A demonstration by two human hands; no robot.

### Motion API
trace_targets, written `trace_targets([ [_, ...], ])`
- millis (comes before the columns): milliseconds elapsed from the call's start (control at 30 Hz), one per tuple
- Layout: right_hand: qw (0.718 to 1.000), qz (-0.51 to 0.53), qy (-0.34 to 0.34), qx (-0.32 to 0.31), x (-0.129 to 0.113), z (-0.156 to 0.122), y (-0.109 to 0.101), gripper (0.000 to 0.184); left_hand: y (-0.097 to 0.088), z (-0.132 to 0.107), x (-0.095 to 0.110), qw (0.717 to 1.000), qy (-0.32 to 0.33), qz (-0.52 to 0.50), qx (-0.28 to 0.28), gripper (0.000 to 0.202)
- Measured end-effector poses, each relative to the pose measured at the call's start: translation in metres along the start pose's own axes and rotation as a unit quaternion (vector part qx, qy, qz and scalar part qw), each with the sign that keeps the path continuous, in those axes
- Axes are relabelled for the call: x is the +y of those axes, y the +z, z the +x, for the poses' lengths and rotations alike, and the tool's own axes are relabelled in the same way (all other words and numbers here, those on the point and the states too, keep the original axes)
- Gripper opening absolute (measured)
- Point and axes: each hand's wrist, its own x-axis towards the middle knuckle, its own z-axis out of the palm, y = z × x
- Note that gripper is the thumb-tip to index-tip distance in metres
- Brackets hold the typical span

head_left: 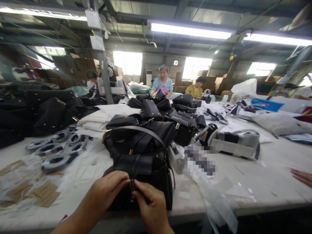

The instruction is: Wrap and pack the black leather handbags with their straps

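Note:
A black handbag (158, 182) stands upright at the table's front edge, its flap up top and its strap (146, 130) arching behind. My left hand (113, 185) is closed with its fingertips at a small gold-coloured metal clasp (132, 185) on the bag's front. From the other side, my right hand (152, 198) pinches the same clasp between thumb and finger. The fingers partly cover the clasp, so its exact position is hard to see. More black handbags (146, 135) are piled right behind this one.
Wrapped coiled straps (56, 162) and brown tags (46, 195) lie to the left. Clear plastic wrapping (219, 198) and a partly wrapped bag (234, 144) are on the right. Another person's hand (302, 177) rests at the right edge. Co-workers (162, 83) sit across the table.

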Motion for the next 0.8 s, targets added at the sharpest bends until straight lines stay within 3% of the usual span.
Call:
trace_targets([
  [200,1.000,0.001,0.008,-0.003,-0.004,-0.001,-0.001,0.042,-0.001,0.003,-0.003,0.998,-0.003,-0.008,-0.060,0.020],
  [567,0.990,0.078,0.112,0.021,-0.001,-0.004,0.009,0.039,0.006,-0.012,0.010,1.000,0.005,-0.004,-0.018,0.016],
  [667,0.975,0.151,0.164,0.000,-0.008,-0.003,0.010,0.034,0.006,-0.019,0.011,1.000,0.017,-0.009,-0.021,0.012],
  [800,0.954,0.211,0.197,-0.079,-0.027,0.008,0.003,0.024,0.003,-0.024,0.012,0.997,0.022,-0.037,-0.069,0.011],
])
